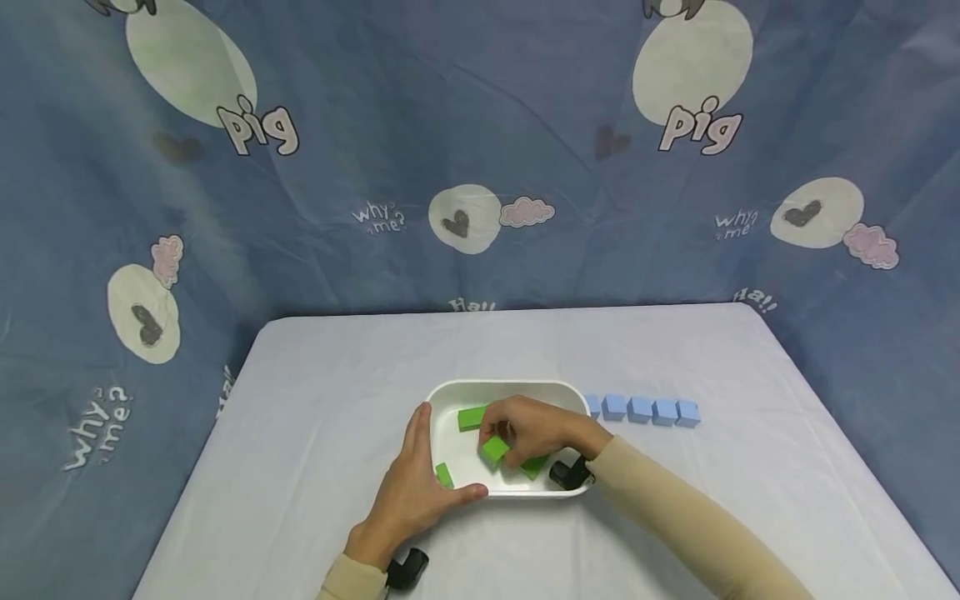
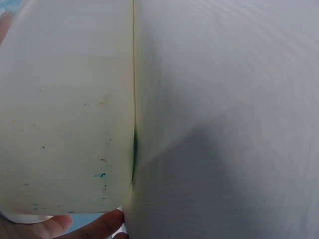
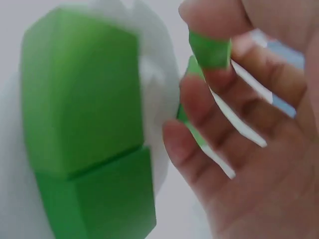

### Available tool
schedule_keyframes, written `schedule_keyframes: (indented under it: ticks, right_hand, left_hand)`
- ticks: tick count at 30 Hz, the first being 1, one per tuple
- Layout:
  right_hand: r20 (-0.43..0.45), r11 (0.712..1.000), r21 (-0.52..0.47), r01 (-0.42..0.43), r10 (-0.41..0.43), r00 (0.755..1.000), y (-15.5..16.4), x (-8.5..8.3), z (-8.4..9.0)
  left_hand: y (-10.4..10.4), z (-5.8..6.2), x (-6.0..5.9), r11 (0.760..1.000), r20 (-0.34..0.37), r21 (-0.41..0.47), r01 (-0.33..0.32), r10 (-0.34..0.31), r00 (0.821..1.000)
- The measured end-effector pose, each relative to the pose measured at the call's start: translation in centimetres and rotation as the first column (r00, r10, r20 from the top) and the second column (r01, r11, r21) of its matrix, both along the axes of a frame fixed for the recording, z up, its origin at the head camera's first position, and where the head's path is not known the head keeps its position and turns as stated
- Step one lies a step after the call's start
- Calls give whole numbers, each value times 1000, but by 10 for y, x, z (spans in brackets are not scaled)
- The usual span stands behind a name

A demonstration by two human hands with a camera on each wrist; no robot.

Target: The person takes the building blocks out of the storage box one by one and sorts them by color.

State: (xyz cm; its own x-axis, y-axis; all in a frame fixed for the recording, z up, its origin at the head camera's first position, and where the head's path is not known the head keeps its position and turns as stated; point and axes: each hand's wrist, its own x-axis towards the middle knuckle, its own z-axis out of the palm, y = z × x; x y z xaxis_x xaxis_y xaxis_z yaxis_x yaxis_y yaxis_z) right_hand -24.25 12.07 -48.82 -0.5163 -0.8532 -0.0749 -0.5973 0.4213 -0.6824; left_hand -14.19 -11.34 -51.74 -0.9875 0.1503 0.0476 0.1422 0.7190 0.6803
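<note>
A white tray [image 1: 452, 437] lies on the table with several green blocks in it. My left hand [image 1: 412, 496] holds its near left corner, thumb along the front rim and fingers up the left end; in the left wrist view fingertips touch the tray's outer wall. Over the tray, my right hand [image 1: 536, 423] pinches a small green block [image 3: 212, 51] between thumb and fingertips. One green block [image 1: 471, 418] lies by the far wall, another [image 1: 444, 475] near the left hand. Two large green faces [image 3: 94, 99] fill the left of the right wrist view.
A row of blue blocks [image 1: 640, 409] runs along the table to the right of the tray, its left end partly hidden by the tray. The white-covered table [image 1: 337, 400] meets a blue printed curtain [image 1: 375, 267] behind.
</note>
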Motion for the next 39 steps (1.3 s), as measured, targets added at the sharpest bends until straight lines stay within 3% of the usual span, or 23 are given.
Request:
schedule_keyframes:
  ticks: [4,12,22,39]
  right_hand:
    - [39,998,-48,29,-27,999,3,-1,6]
    - [17,991,-129,20,-18,1000,9,-1,26]
    - [31,974,-208,84,-79,996,22,3,48]
    - [16,918,-302,258,-265,964,51,3,59]
  left_hand:
    - [1,-1,2,1000,7,-9,-3,3,1000]
    - [1,-1,0,1000,-2,8,4,-4,1000]
    - [2,1,1,1000,5,15,-8,8,1000]
    - [0,0,-1,1000,8,30,-1,1,1000]
